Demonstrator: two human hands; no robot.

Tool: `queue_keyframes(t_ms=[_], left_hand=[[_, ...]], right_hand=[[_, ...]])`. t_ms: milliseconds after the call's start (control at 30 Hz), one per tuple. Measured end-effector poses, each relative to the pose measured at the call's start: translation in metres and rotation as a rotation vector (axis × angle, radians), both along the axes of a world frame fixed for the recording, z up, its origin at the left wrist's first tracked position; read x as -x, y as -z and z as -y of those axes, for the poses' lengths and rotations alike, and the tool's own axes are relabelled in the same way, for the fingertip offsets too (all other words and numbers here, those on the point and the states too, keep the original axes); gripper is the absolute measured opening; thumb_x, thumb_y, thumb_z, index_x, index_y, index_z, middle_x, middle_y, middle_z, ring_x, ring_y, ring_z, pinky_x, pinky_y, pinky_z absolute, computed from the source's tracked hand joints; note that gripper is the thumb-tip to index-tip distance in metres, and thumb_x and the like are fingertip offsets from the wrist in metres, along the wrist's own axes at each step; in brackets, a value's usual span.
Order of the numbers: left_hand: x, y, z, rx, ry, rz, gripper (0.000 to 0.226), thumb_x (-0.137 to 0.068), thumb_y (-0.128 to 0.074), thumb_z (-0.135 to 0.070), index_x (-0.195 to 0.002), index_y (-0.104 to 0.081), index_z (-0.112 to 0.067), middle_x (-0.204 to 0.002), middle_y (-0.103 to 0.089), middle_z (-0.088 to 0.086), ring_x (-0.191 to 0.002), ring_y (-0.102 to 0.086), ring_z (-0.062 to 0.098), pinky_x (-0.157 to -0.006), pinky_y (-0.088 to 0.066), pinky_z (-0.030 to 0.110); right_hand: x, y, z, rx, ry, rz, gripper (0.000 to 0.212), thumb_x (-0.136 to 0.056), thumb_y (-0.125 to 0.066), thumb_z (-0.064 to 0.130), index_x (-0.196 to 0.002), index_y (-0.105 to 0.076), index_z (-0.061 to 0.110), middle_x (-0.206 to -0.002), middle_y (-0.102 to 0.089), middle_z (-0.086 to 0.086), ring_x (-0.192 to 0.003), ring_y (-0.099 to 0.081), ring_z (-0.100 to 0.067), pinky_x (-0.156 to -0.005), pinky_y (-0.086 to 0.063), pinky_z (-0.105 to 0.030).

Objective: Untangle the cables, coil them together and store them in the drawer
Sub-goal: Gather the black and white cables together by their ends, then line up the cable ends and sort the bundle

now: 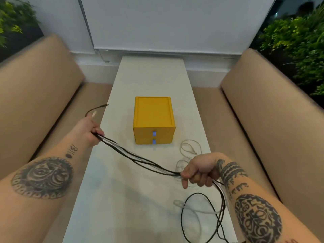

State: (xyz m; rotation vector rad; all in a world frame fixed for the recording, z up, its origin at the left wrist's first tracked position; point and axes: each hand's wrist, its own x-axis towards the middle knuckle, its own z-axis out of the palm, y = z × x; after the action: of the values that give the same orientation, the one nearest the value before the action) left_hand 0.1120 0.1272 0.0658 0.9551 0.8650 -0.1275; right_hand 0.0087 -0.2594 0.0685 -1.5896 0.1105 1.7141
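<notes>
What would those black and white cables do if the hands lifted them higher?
Probably stay floppy: the cables sag between the left hand and the right hand. They seem light, since the strands are thin. Their tails would likely drag and snag, because loose loops lie crossed on the table.

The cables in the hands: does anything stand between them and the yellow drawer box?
No object blocks the cables from the drawer box, but both drawers are shut. A pale cable lies flat nearby.

White table (149,78): yellow drawer box (154,118), cables (194,193).
</notes>
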Motion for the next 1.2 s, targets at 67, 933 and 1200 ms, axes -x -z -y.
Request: queue_keyframes(t_ms=[67, 933, 1200], left_hand=[[0.001, 0.004, 0.008, -0.02, 0.037, -0.028, 0.034, -0.101, -0.053, -0.037, -0.071, -0.041, -0.025, -0.049, -0.025, -0.01, -0.032, -0.015, 0.006, -0.033, -0.018, 0.013], [-0.009, -0.055, 0.047, -0.004, 0.191, 0.215, 0.054, -0.096, -0.039, -0.069, -0.066, -0.041, -0.025, -0.043, -0.021, -0.008, -0.03, -0.015, 0.007, -0.038, -0.007, 0.018], [0.0, -0.047, 0.049, -0.094, 0.201, 0.108, 0.059, -0.084, -0.048, -0.079, -0.063, -0.034, -0.026, -0.046, -0.018, -0.009, -0.031, -0.014, 0.005, -0.032, -0.008, 0.015]], right_hand=[[0.011, 0.023, 0.002, 0.016, -0.024, -0.067, 0.03, -0.101, -0.053, 0.038, -0.102, -0.069, 0.013, -0.056, -0.025, 0.01, -0.046, -0.018, -0.006, -0.045, -0.014, -0.021], [-0.065, 0.085, 0.053, 0.13, 0.905, 0.612, 0.023, -0.098, -0.06, 0.023, -0.112, -0.064, 0.004, -0.096, -0.065, -0.01, -0.068, -0.06, -0.019, -0.059, -0.048, -0.028], [-0.108, 0.132, 0.05, 0.67, 0.2, 1.066, 0.028, -0.097, -0.057, 0.025, -0.108, -0.073, 0.005, -0.119, -0.069, -0.011, -0.11, -0.064, -0.029, -0.086, -0.051, -0.03]])
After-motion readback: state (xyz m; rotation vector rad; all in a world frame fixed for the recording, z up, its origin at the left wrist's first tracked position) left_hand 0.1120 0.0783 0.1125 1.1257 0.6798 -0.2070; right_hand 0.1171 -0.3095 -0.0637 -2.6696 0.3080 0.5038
